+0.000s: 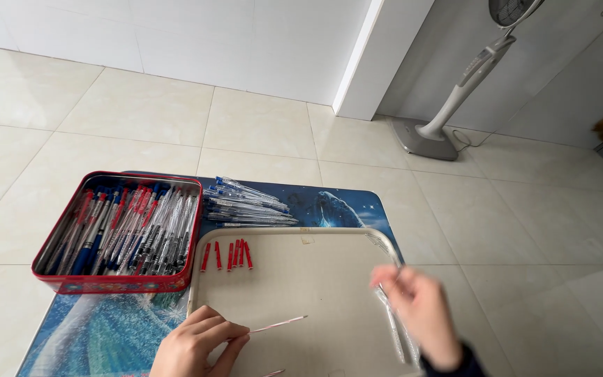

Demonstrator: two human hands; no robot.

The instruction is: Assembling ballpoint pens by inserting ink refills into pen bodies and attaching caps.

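My left hand (198,343) pinches a thin red-and-white pen refill (278,324) that points right, low over the cream tray (301,241). Blurred with motion, my right hand (423,315) grips a clear pen barrel (393,324) above the tray's right side. Several red pen caps (226,254) lie in a row at the tray's top left. A red tin (109,283) full of red and blue pens stands left of the tray. Behind the tray lies a loose pile of clear blue pens (246,204).
Tray and tin rest on a low table with a blue printed mat (106,331). Cream floor tiles surround it. A standing fan (448,105) stands at the back right by a white wall corner. Another refill tip (273,373) shows at the bottom edge.
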